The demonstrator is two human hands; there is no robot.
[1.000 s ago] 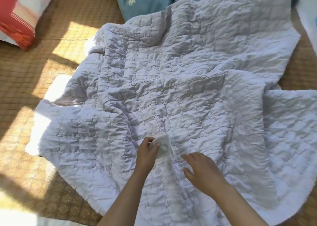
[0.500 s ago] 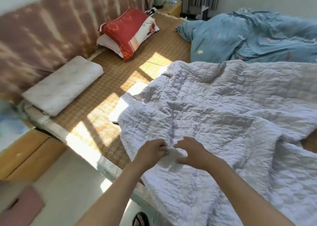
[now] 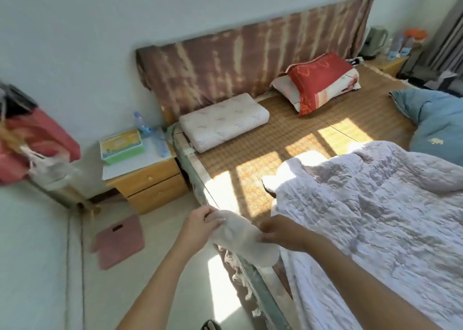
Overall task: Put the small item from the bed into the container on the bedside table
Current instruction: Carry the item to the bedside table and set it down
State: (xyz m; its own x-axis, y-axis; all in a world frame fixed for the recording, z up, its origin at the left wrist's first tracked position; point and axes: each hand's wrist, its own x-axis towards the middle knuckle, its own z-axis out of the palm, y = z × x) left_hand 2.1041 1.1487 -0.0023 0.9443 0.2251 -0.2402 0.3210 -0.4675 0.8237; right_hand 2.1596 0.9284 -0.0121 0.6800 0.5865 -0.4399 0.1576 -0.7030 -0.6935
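While both hands pinch it, the pale sock hangs lower centre over the bed edge: left hand fingers closed on its top, right hand clamped mid-sock. Green container sits on the table, left of centre.

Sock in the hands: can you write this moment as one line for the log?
step: carrying | left hand: holds sock | right hand: holds sock | sock: off bed, above its edge | green box: on bedside table
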